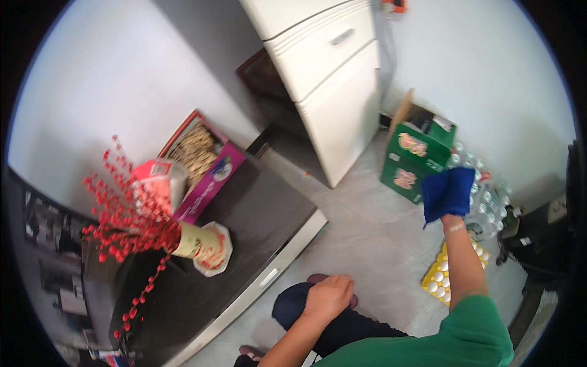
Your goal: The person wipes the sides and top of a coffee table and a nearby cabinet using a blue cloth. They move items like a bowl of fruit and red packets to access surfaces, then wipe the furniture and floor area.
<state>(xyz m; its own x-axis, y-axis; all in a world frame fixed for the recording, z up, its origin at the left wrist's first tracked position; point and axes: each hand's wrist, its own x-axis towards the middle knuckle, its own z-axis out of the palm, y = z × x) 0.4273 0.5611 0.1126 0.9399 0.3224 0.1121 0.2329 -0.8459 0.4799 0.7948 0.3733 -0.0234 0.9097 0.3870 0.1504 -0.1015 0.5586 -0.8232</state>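
My right hand (450, 219) reaches out to the right and holds a dark blue cloth (448, 192), which covers most of its fingers. Beyond the cloth stands a green printed cardboard box (417, 163) with its top flap up. Clear plastic bottles (487, 206) are bunched beside that box, partly hidden by the cloth. Under my right forearm lies a yellow tray (430, 285) of white eggs. Above my dark-trousered knee is my left hand (331, 296), fingers curled together and nothing visible in it; whether it touches the knee I cannot tell.
To the left is a low dark-topped cabinet (270, 197) with a drawer front. It bears a vase (190, 241) of red berry stems, a purple-sided carton (211, 181) and a red-and-white bag (160, 186). Ahead stands a cream drawer cabinet (339, 110). A black object (532, 238) is at right.
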